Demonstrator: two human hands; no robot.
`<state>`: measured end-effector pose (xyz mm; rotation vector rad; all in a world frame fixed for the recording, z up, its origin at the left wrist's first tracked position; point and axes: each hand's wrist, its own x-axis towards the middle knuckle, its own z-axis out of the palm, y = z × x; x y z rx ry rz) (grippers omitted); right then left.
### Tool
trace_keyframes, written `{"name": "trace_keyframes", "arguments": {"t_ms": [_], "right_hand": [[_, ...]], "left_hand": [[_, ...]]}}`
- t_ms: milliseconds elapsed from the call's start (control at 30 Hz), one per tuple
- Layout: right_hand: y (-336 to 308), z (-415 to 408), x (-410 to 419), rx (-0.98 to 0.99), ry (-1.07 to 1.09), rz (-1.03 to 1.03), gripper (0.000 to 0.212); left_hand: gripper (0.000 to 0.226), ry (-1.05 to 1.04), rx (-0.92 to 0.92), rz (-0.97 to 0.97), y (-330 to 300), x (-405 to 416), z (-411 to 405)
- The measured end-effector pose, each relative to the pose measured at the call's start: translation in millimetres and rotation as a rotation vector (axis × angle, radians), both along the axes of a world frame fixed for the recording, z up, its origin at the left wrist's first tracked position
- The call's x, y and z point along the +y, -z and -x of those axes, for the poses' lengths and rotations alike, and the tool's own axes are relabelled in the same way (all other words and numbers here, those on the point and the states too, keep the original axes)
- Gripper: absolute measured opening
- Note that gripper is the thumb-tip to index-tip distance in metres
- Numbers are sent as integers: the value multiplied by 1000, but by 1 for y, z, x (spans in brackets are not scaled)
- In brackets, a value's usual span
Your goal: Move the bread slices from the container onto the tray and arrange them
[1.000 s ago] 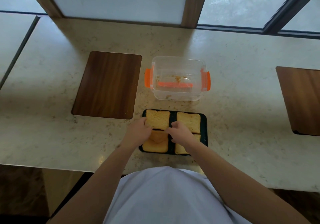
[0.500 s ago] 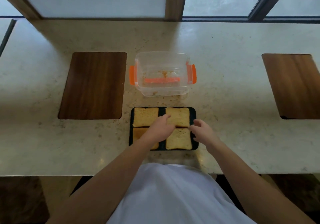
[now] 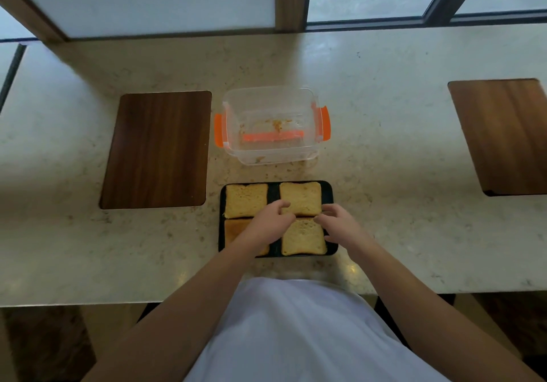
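Down at the bottom of the view there's a plain white fabric top, smooth across the front, with no print, logo or buttons showing. Both forearms are bare all the way from the lower corners up to the wrists, with no cuff or sleeve edge in sight. The left hand and the right hand are bare too, no gloves, no rings, no watch or band at either wrist.
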<state>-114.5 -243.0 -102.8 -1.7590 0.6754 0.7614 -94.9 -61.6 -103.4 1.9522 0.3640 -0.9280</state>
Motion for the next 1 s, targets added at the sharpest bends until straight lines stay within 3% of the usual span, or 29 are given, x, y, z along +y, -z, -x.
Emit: {"name": "trace_keyframes", "arguments": {"t_ms": [767,867,1000], "right_hand": [[-4,7,-10,-37,16,53,44],[-5,8,-5,-98,-81,172,49],[-13,-1,15,-148,-193,300,50]], "left_hand": [[30,-270,161,272,-6,-8,3],[29,-210,42,214,-2,3,13],[34,-68,-250,0,-2,25,18]]}}
